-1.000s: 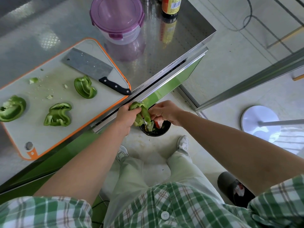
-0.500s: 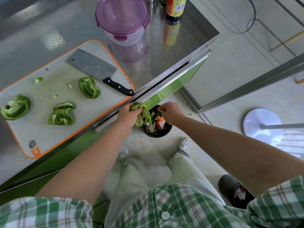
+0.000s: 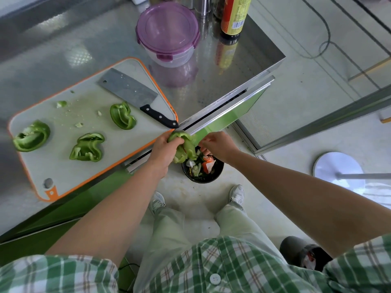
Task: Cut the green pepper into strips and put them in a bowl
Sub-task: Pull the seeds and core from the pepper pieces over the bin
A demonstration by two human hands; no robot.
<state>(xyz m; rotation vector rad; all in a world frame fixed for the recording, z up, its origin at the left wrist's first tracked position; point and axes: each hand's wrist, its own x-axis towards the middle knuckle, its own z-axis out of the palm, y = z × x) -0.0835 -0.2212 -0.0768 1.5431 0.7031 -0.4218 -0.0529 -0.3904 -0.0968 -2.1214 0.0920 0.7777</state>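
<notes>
Looks straight down at a steel desk (image 3: 53,60). Grips a green pepper piece (image 3: 185,144) in the curled fingers of the left hand (image 3: 164,152), just past the desk's edge and above a black bin (image 3: 203,180) of scraps on the floor. Holds the right hand (image 3: 220,145) just beside it, fingers bent; cannot tell whether pinching anything. Has three more pepper pieces (image 3: 87,148) and a knife (image 3: 135,96) on the cutting board (image 3: 63,172).

right hand (image 3: 219,145) | drawn back from pepper piece (image 3: 184,148) | small gap
</notes>
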